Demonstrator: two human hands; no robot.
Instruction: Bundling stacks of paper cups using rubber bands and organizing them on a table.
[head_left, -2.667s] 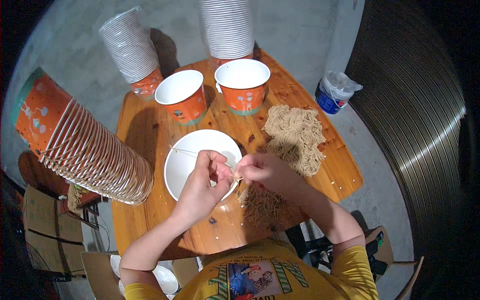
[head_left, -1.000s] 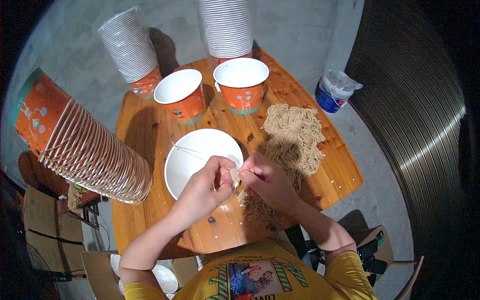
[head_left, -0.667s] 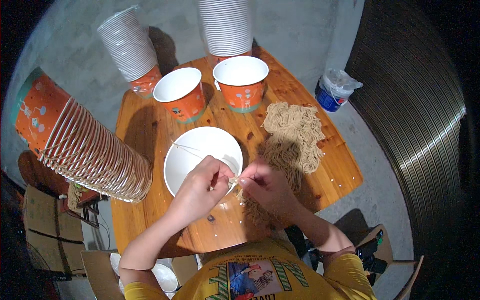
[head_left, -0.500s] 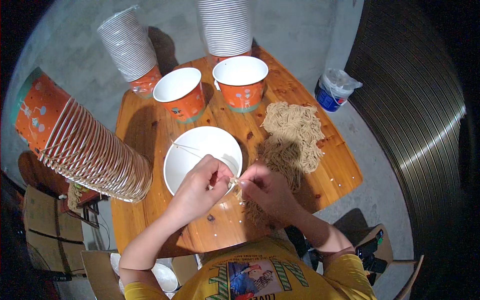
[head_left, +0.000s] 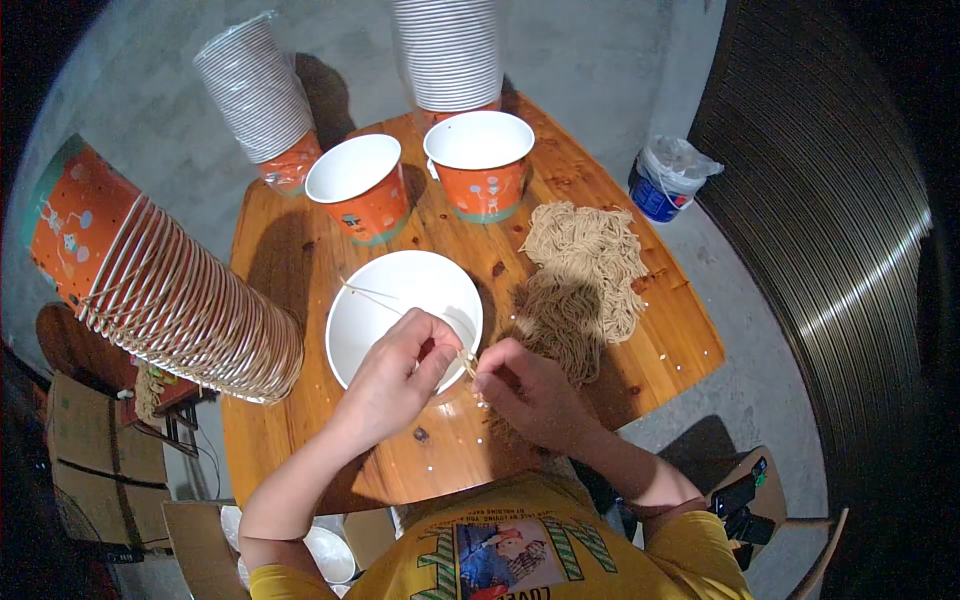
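My left hand (head_left: 398, 372) pinches a tan cord (head_left: 467, 363) at the right rim of a white-lined paper bucket (head_left: 375, 335), which sits in front of me. My right hand (head_left: 532, 394) is closed in a pinch at the same bit of cord, its fingertips just right of the left ones. How the cord runs between the fingertips is too small to make out. A thin strand (head_left: 368, 291) of cord crosses the far left of the bucket's mouth. Beside my right hand lies a heap of cut tan cords (head_left: 585, 265), partly in shadow.
A tall leaning stack of orange buckets (head_left: 180, 290) with cords at their rims stands left. Two upright orange buckets (head_left: 362, 205) and wrapped stacks (head_left: 255, 90) stand at the back of the wooden table (head_left: 460, 470). A blue-and-white pail (head_left: 665, 185) is on the floor right.
My right hand has drawn slightly down and right from the left fingertips, and more cord shows between them. My left hand stays nearly in place at the rim.
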